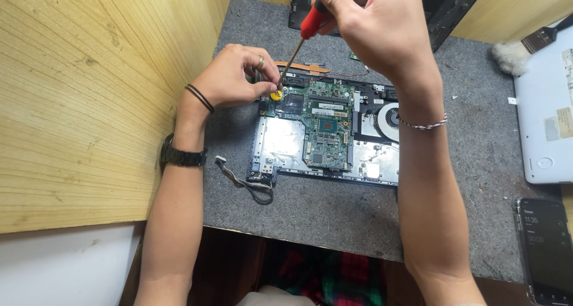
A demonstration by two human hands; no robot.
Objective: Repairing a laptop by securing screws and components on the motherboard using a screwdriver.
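Both hands (239,79) crowd the screwdriver (301,40) — tip hidden.

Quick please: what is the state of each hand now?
Left hand: closed, pinching at the circuit board edge.
Right hand: closed, holding the red-handled screwdriver.

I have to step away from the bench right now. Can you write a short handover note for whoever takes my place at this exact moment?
Right hand: grips the red-handled screwdriver, tip down at the board's top left corner.
Left hand: fingers pinch at the yellow round part by the tip.
Things: opened laptop base on the grey mat, green circuit board and fan exposed; loose cable at its lower left.
Done: cover off.
Left: board appears still seated; whether the corner screw is out cannot be told.
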